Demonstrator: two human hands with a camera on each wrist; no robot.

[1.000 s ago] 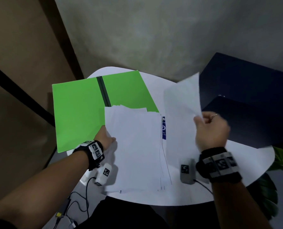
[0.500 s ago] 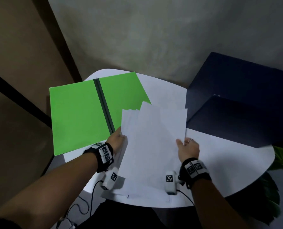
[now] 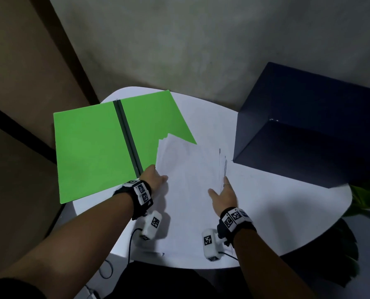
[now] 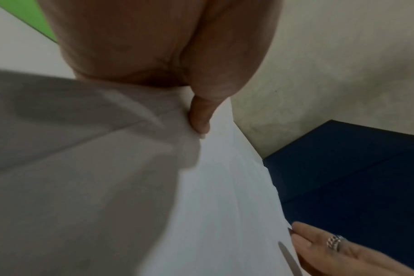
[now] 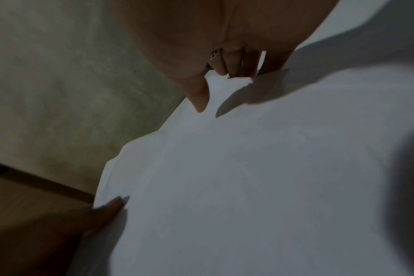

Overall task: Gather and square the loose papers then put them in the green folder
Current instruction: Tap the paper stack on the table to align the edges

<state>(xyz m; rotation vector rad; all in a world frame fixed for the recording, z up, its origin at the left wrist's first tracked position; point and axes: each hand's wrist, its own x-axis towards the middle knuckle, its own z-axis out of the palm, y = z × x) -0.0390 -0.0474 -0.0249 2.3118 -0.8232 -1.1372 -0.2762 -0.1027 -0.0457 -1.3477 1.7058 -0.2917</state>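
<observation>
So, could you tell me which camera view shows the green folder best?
The head view: the green folder lies open on the table, spine visible, papers overlapping its near right corner. The left wrist view catches only a green sliver; the right wrist view shows none.

On the table (image 3: 277,212) the open folder (image 3: 89,152) lies at the left, overhanging the edge, the stack of papers (image 3: 190,180) just right of it with its far left corner overlapping the folder's right leaf, and the box (image 3: 309,137) stands to the right, behind.
</observation>
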